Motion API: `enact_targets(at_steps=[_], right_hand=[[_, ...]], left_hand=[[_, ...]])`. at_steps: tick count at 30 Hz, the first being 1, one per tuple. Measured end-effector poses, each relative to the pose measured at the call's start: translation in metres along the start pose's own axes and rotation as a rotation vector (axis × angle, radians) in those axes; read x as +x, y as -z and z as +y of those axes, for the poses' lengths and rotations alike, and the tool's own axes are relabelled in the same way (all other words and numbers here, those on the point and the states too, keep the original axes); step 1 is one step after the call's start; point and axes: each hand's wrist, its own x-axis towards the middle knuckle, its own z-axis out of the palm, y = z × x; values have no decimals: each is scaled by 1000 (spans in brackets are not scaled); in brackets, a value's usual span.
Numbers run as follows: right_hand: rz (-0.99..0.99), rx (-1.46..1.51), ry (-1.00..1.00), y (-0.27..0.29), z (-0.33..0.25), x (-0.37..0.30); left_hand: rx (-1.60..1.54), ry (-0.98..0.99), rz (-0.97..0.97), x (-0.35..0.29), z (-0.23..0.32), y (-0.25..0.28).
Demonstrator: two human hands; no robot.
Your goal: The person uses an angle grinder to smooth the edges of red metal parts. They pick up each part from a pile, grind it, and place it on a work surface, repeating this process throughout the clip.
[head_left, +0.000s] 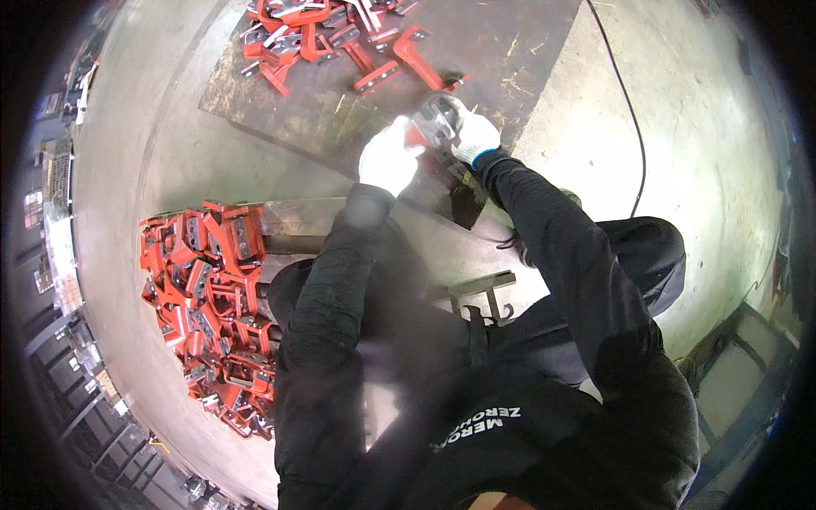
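Observation:
Both of my hands wear white gloves and meet over the near edge of a dark metal plate (280,119). My left hand (391,159) is closed around a red metal bracket (415,136), of which only a small part shows between the gloves. My right hand (474,136), with a blue cuff at its wrist, grips a rounded grey metallic object (436,117) against that bracket. Glare and the fingers hide the grey object's exact kind. Just beyond my hands, more red brackets (416,61) lie loose on the plate.
A tall heap of red brackets (208,289) stands to my left, beside a wooden board (297,217). A black cable (633,119) runs over the concrete floor at the right. Between my legs is a small metal frame (484,289). Shelving lines the far left.

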Motion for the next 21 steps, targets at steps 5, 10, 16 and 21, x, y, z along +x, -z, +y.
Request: enact_targets(at_steps=[5,10,16,21], right_hand=[[-271,28,-273,32,-17,-22],[-189,182,-344,41,-17,-45],[-229,236,-408,36,-15,-53],[-271,58,-453,42,-24,-53]], left_hand=[[-15,27,-38,-1,9,5],[8,-9,10,-2,0,-1],[-20,-38,48,-3,-12,-10],[-20,56,-27,-8,-6,4]])
